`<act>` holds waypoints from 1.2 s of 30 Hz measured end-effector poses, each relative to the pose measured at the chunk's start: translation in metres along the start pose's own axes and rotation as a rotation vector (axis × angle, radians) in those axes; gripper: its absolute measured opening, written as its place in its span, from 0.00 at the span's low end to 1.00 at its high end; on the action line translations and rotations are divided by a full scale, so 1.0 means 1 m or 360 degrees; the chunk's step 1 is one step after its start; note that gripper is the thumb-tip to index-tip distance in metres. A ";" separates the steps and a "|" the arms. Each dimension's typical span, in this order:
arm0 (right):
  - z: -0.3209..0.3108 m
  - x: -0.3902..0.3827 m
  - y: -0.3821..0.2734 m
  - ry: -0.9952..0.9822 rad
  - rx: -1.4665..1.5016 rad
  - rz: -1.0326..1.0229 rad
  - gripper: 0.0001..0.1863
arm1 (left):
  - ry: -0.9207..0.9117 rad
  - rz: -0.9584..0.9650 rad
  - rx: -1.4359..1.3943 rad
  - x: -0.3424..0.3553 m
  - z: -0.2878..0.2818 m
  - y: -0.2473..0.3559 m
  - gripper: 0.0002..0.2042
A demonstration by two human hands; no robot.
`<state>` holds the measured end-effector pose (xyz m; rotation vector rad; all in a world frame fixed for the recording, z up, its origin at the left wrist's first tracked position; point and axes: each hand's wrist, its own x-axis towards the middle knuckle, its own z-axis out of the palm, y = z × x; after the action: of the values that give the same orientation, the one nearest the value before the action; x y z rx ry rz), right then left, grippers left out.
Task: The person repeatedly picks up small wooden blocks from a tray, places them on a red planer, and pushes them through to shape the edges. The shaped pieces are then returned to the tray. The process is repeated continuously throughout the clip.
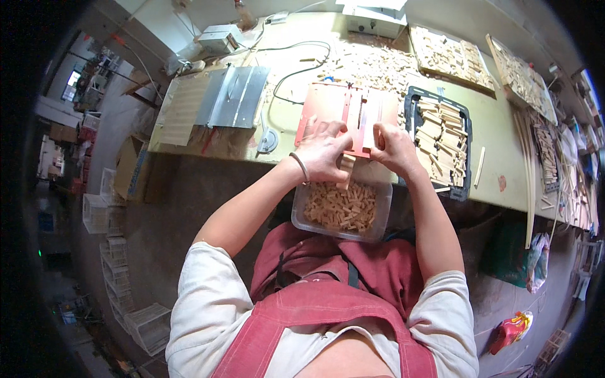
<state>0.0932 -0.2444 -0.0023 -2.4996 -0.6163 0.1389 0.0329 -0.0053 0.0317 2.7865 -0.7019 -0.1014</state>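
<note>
A small red table saw (pixel 324 108) sits at the front edge of the workbench, with a slot running front to back across its top. My left hand (pixel 320 151) rests on its near left part, thumb and fingers closed round pale wooden strips (pixel 346 169) that stick out over the front edge. My right hand (pixel 396 150) is at the saw's near right corner, fingers curled in; what they pinch, if anything, is hidden. Below both hands, a clear plastic tub (pixel 302 220) at my lap holds many short wooden pieces (pixel 340 205).
On the right stands a black crate (pixel 465 160) of wooden strips. Loose offcuts (pixel 378 63) lie behind the saw, beside a black cable (pixel 283 85). Grey metal plates (pixel 233 94) lie left, near a round gauge (pixel 268 141). Trays of wood pieces (pixel 450 57) are at the back right.
</note>
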 end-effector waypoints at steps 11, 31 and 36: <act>0.036 0.004 -0.024 0.0157 0.0097 -0.0254 0.16 | 0.0198 -0.0248 -0.0011 0.030 0.016 -0.016 0.31; 0.030 0.009 -0.004 0.0206 0.0070 -0.0221 0.05 | 0.0027 -0.0382 -0.0029 0.056 0.006 -0.025 0.30; 0.028 0.016 -0.003 0.0260 0.0212 -0.0212 0.04 | 0.0020 -0.0370 -0.0027 0.067 0.011 -0.038 0.32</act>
<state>0.1005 -0.2214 -0.0237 -2.3064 -0.6796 -0.0713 0.1077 -0.0077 0.0102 2.8386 -0.3701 -0.1337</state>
